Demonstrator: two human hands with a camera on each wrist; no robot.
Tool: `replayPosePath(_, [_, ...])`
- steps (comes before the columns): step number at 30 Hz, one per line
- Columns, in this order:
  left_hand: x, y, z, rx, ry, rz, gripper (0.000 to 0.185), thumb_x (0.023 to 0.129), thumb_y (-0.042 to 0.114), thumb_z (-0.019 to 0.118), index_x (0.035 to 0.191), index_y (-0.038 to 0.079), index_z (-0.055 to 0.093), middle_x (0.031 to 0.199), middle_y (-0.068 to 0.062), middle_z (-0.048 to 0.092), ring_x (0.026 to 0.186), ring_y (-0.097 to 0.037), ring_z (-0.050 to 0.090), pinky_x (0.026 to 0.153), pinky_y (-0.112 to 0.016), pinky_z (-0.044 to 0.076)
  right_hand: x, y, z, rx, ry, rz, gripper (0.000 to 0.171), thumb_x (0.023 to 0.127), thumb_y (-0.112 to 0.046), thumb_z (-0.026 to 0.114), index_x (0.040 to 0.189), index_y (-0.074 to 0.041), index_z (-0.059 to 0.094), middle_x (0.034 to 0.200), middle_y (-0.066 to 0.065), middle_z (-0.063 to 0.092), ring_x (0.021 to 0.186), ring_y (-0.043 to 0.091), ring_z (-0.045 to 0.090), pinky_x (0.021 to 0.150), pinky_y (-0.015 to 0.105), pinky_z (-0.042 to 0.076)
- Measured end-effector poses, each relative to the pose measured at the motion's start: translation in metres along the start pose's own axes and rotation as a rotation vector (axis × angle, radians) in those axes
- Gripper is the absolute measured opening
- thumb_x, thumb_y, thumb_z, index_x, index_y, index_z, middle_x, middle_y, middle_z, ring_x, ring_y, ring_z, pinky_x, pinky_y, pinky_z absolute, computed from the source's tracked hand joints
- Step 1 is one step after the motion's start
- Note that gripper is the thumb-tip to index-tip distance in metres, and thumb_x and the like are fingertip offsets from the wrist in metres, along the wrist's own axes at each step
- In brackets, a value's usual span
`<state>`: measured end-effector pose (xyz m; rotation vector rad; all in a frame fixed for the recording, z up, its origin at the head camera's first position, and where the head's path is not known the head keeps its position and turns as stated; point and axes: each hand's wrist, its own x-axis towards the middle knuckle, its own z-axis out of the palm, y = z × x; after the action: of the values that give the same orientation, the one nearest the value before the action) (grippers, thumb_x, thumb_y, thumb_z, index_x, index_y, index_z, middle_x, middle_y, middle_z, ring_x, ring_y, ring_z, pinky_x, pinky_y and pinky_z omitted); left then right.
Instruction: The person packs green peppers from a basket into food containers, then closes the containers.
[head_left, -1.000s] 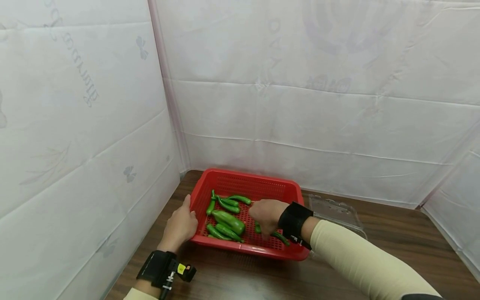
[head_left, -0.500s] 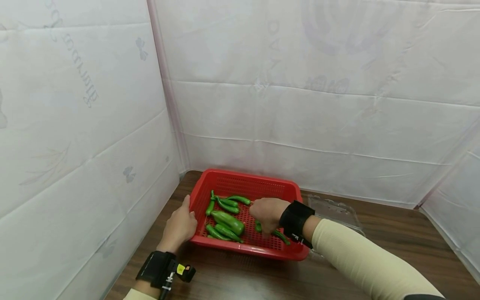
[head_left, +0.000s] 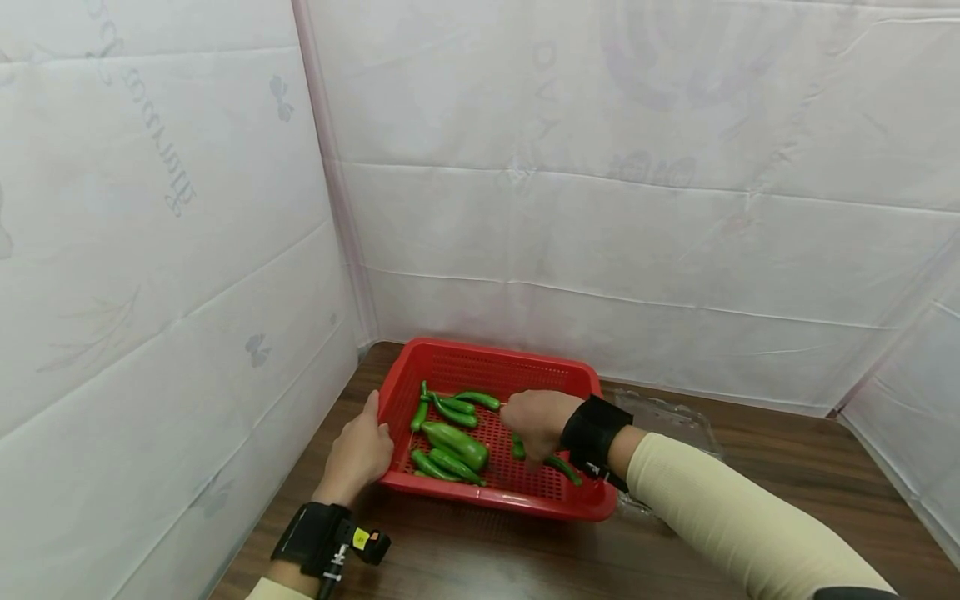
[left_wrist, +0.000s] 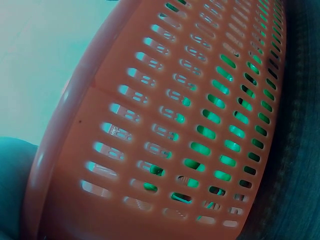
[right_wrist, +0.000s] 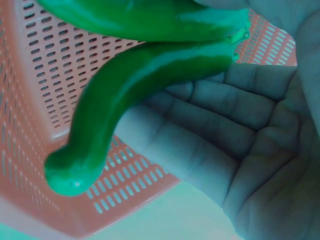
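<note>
Slightly higher than in the earlier frame, the right hand (head_left: 542,419) had lifted two green peppers (right_wrist: 107,92) within the red basket (head_left: 517,502).
Its thumb lay over one and its fingers ran beneath the other, clamping the glossy pair together over the basket's right half, perhaps so that neither rolled free. The left hand (head_left: 358,450) touched the basket's left end, likely to steady it; whether its fingers curled could not be told. Other peppers (head_left: 456,467) lay around the large pale pepper (head_left: 455,444) at left.

All views shared the basket (head_left: 517,502): head from above; close up, left wrist faced its outside, right its inside.
</note>
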<state>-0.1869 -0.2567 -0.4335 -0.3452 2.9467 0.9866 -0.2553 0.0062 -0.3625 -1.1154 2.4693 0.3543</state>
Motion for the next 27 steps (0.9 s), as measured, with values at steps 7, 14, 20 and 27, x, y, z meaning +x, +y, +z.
replayPosePath(7, [0.0011, -0.0014, 0.0005, 0.003, 0.001, 0.003, 0.067, 0.106, 0.012, 0.045, 0.165, -0.003, 0.016, 0.14, -0.034, 0.06, 0.106, -0.038, 0.068, 0.083, -0.056, 0.057, -0.0022, 0.0014, -0.0037, -0.015, 0.003, 0.004, 0.031, 0.081, -0.03, 0.091, 0.084, -0.021, 0.062, 0.07, -0.009, 0.058, 0.061, 0.006, 0.05, 0.06, 0.024, 0.044])
replayPosePath(14, [0.0019, -0.0013, -0.0001, -0.002, 0.001, 0.012, 0.067, 0.106, 0.012, 0.044, 0.165, -0.003, 0.015, 0.141, -0.035, 0.059, 0.113, -0.046, 0.068, 0.084, -0.058, 0.056, -0.0038, 0.0017, -0.0077, -0.03, 0.014, -0.005, 0.03, 0.08, -0.03, 0.092, 0.081, -0.02, 0.063, 0.07, -0.008, 0.059, 0.061, 0.007, 0.054, 0.061, 0.024, 0.045])
replayPosePath(20, [0.0028, -0.0007, 0.0001, 0.002, 0.0, 0.014, 0.068, 0.106, 0.011, 0.044, 0.165, -0.003, 0.014, 0.141, -0.036, 0.059, 0.111, -0.046, 0.068, 0.084, -0.058, 0.056, -0.0044, 0.003, -0.0089, -0.031, 0.022, -0.008, 0.031, 0.08, -0.03, 0.092, 0.082, -0.02, 0.063, 0.072, -0.008, 0.058, 0.063, 0.007, 0.052, 0.062, 0.024, 0.045])
replayPosePath(27, [0.0027, -0.0016, -0.0007, 0.008, 0.004, 0.014, 0.067, 0.106, 0.011, 0.044, 0.165, -0.004, 0.016, 0.141, -0.036, 0.059, 0.111, -0.046, 0.068, 0.085, -0.058, 0.056, -0.0041, 0.0055, -0.0098, -0.028, 0.03, -0.016, 0.031, 0.08, -0.03, 0.092, 0.09, -0.019, 0.065, 0.076, -0.009, 0.058, 0.067, 0.006, 0.053, 0.064, 0.024, 0.046])
